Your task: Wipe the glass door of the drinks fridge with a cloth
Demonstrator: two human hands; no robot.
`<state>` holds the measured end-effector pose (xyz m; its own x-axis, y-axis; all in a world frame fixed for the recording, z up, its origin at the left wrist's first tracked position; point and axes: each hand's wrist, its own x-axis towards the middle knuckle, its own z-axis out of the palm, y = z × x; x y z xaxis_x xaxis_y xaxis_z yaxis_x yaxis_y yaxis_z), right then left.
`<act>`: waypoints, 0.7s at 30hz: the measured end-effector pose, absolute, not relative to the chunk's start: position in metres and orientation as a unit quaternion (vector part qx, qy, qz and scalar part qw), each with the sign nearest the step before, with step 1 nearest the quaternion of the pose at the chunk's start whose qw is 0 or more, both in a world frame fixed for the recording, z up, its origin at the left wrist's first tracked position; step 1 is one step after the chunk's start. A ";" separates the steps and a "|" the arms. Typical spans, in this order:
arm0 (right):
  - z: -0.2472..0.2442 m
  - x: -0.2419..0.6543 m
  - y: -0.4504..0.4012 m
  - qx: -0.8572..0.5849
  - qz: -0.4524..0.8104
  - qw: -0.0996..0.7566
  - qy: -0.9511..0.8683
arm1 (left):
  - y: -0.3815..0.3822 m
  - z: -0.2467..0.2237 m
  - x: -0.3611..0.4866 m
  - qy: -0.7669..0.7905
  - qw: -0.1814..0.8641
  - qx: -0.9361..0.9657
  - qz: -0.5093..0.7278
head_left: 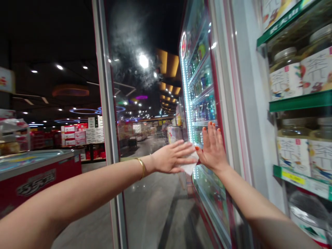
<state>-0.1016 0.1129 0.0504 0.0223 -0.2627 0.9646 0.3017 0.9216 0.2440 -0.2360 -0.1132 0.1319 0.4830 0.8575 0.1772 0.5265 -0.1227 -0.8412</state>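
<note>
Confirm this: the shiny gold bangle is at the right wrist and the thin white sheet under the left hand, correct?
No: the head view shows the shiny gold bangle at the left wrist, not the right. The thin white sheet is indeed under the left hand.

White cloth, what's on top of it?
The left hand lies over part of the cloth; its right side shows. Whatever the hand covers cannot be seen.

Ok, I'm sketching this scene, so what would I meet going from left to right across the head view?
Red-sided freezer chest, metal upright, gold bracelet, left hand, right hand, white-labelled jars.
</note>
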 end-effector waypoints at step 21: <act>0.044 -0.094 0.117 0.028 -0.129 0.788 -0.601 | -0.047 0.227 -0.190 -0.569 0.580 -0.578 -0.077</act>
<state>-0.0944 0.1173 0.0442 0.2440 -0.2363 0.9405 0.1699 0.9653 0.1985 -0.1902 -0.0475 0.2269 0.3411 0.5680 0.7490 0.7471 0.3198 -0.5828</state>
